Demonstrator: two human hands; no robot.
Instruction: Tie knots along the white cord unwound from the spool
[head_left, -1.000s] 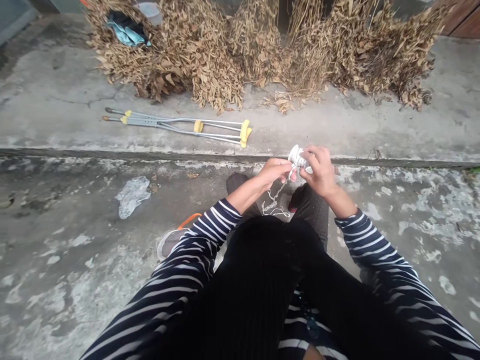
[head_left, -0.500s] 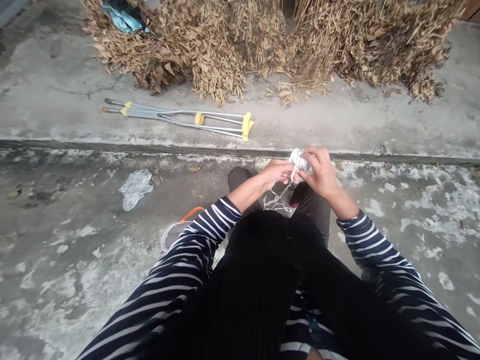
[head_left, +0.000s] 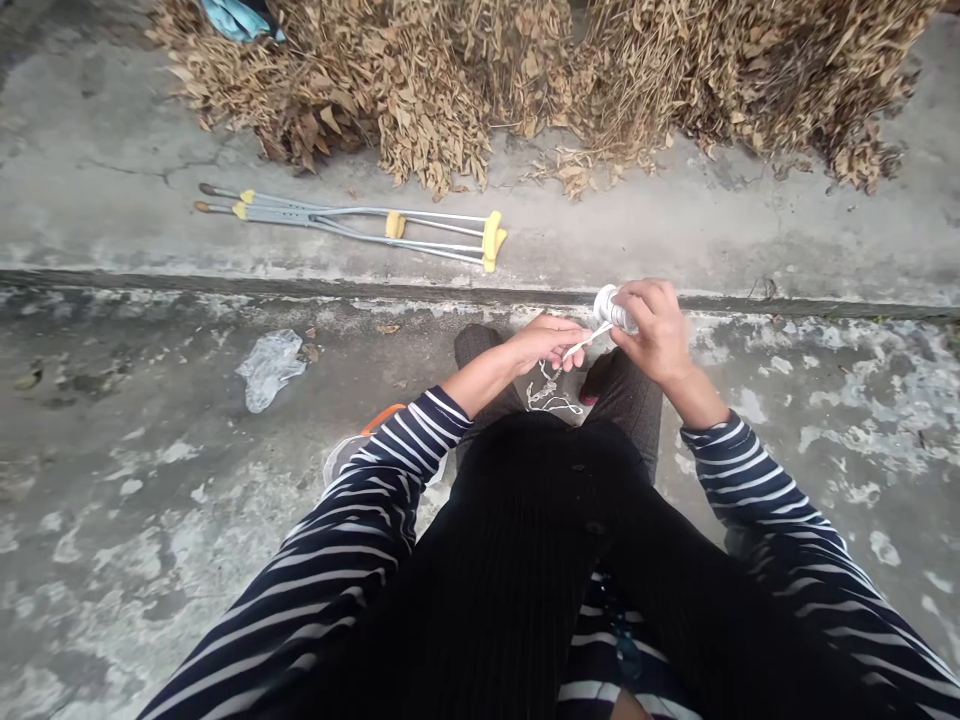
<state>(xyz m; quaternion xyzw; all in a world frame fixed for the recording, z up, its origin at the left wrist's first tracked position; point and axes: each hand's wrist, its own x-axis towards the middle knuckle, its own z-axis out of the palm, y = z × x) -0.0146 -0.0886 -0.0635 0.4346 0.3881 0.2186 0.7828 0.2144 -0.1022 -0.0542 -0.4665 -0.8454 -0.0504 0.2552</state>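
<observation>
A white spool of cord [head_left: 609, 304] is gripped in my right hand [head_left: 654, 325], its round end facing left. From the spool a short stretch of white cord [head_left: 589, 341] runs down and left to my left hand [head_left: 546, 343], where the fingers pinch it. Below my left hand a loose, knotted length of the cord [head_left: 553, 402] dangles between my knees. Part of the spool is hidden behind the right fingers.
Crutches with yellow pads [head_left: 352, 222] lie on the raised concrete ledge [head_left: 675, 235] ahead. Behind them is a heap of dry leaves [head_left: 427, 100] with a blue cloth [head_left: 232, 18]. A crumpled clear plastic bag [head_left: 270, 370] and a partly hidden orange-handled container [head_left: 341, 458] are at my left.
My right hand has moved right with the spool, away from my left hand. The cord between them now shows longer and straighter.
</observation>
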